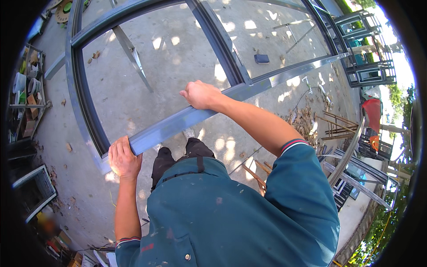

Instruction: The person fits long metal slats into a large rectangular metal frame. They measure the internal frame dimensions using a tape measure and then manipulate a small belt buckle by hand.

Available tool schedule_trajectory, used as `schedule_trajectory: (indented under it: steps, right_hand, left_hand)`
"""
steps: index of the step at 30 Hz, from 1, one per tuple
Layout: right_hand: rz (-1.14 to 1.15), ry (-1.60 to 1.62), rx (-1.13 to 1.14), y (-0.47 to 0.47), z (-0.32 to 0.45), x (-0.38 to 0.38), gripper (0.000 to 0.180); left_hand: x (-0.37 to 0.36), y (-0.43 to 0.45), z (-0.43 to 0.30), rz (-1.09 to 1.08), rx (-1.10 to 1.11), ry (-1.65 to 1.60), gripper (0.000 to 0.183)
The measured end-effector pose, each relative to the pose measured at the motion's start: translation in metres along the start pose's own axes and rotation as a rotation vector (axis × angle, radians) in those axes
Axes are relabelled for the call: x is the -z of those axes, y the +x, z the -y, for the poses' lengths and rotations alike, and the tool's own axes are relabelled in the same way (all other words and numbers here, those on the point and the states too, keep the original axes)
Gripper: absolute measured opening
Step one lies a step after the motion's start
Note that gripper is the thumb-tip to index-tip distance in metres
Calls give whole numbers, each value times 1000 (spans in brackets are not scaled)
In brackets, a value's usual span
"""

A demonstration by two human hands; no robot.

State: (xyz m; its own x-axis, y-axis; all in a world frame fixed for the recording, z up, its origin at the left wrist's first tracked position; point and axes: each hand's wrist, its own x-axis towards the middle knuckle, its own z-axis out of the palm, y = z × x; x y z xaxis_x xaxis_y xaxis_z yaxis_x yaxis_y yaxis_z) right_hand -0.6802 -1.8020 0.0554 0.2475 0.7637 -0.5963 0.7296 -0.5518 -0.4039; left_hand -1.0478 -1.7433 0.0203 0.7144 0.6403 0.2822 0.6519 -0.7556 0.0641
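Observation:
A large grey metal window frame (75, 100) lies raised above the concrete floor, divided by a dark crossbar (217, 43). Along its near side runs a smooth blue-grey metal profile (166, 125), slanting up to the right. My left hand (124, 159) grips the profile's left end, by the frame's near left corner. Farther right, my right hand (202, 94) is closed over the same profile, left of the crossbar's joint; its fingertips are partly hidden. Through the frame's opening a metal support leg (133, 58) shows beneath.
Loaded shelving (28, 106) stands at the left, above a small framed panel (36, 190). A dark box (261, 59) sits on the floor under the frame. Several window frames (362, 50) stand at the far right. Dry leaves (304, 121), wooden pieces (337, 125) and metal bars (360, 180) lie to the right.

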Motion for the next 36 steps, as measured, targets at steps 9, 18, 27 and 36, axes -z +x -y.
schedule_trajectory:
  steps: [9, 18, 27, 36]
  right_hand:
    - [-29, 28, 6, -17, 7, 16, 43]
    - [-226, 172, 89, -29, -17, 1, 36]
    - [-208, 62, 194, -13, -22, -10, 38]
    - [-277, -140, 558, -32, 39, -71, 55]
  left_hand:
    - [45, 13, -8, 208, 9, -84, 66]
    - [20, 8, 26, 277, 6, -36, 56]
    - [26, 7, 27, 239, -125, 72, 38]
    - [17, 10, 21, 155, -66, -32, 58]
